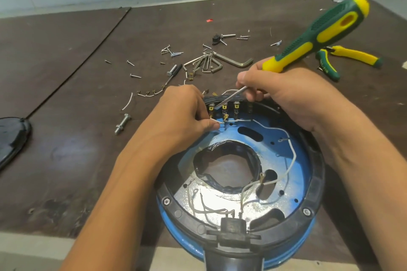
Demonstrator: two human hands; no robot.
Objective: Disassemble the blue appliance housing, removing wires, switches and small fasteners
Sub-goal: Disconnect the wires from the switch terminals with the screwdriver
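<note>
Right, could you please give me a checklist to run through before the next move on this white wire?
1. Left hand pinches the white wire: ok.
2. Right hand holds the screwdriver: ok.
3. Its tip sits at the switch terminals: ok.
4. Wire's connector freed from its terminal: cannot tell.
5. Removed screws gathered together: not ok, scattered on the table.

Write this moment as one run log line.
step: switch wire removal | left hand: pinches white wire | right hand: holds screwdriver, tip at switch terminals | blue housing: on table
</note>
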